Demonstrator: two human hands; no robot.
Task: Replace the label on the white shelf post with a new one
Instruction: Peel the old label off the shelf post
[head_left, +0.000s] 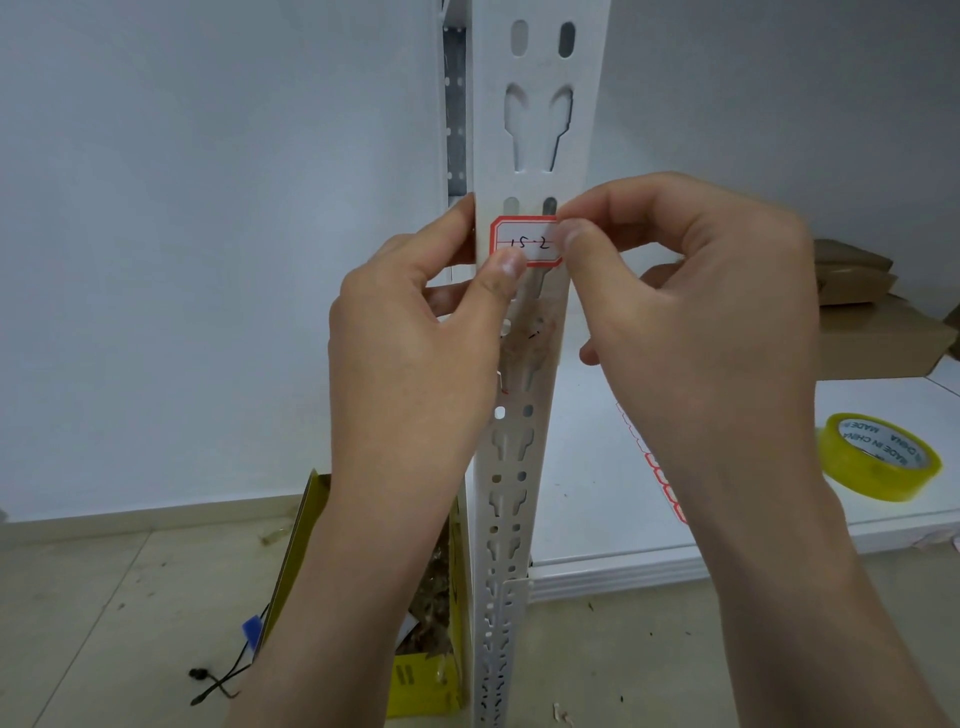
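Both hands pinch a red-edged label (527, 243) against the white post (530, 156): left hand (415, 338) thumb on its lower left corner, right hand (691, 312) fingertips at its right edge. Torn residue (530, 345) shows just below. Tape roll (880, 457) lies on the shelf (597, 519) at right.

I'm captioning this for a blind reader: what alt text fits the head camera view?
Two bare hands press a red-bordered label marked "15-2" onto a perforated white shelf post, left hand at its lower left corner, right hand at its right edge. A yellow tape roll lies on the shelf.
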